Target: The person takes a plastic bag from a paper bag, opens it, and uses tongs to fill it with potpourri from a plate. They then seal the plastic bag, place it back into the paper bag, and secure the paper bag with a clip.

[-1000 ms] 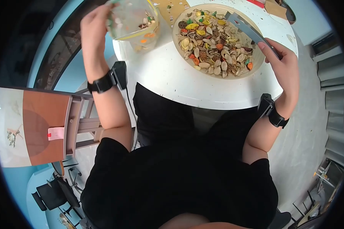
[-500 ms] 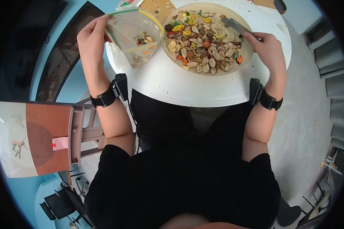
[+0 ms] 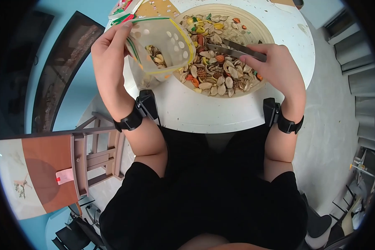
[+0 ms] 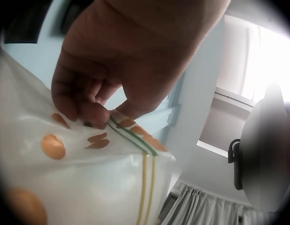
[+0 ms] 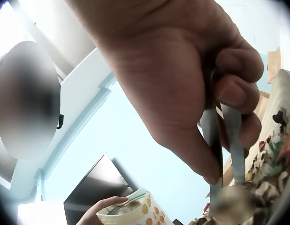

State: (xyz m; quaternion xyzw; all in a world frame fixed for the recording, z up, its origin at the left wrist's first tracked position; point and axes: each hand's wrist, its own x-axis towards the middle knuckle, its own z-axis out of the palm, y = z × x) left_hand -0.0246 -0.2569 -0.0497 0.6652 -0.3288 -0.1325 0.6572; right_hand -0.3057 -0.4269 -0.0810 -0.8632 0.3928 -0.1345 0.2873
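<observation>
My left hand (image 3: 112, 56) pinches the top edge of a clear zip bag (image 3: 166, 43) with white dots and green and yellow seal lines. The bag's mouth gapes, and some dried petals (image 3: 156, 56) lie inside. In the left wrist view, thumb and fingers hold the bag's corner beside the green strip. With its fingers curled round metal tongs (image 3: 227, 51), my right hand (image 3: 277, 68) is over a round beige plate (image 3: 260, 31) of potpourri (image 3: 225, 77). The tongs' arms stand apart, tips among the pieces near the bag. A pale, blurred round piece (image 5: 233, 205) overlaps the tips in the right wrist view.
Plate and bag are over a round white table (image 3: 196, 118) with small crumbs on it. Behind the bag lie a brown patterned sheet (image 3: 160, 7) and a red, green and white packet (image 3: 123, 10). A wooden frame (image 3: 100, 156) stands at the left.
The tongs have moved left and down from the plate's far right into the potpourri, their arms spreading apart. My left hand has brought the bag right, so it overlaps the plate's left edge.
</observation>
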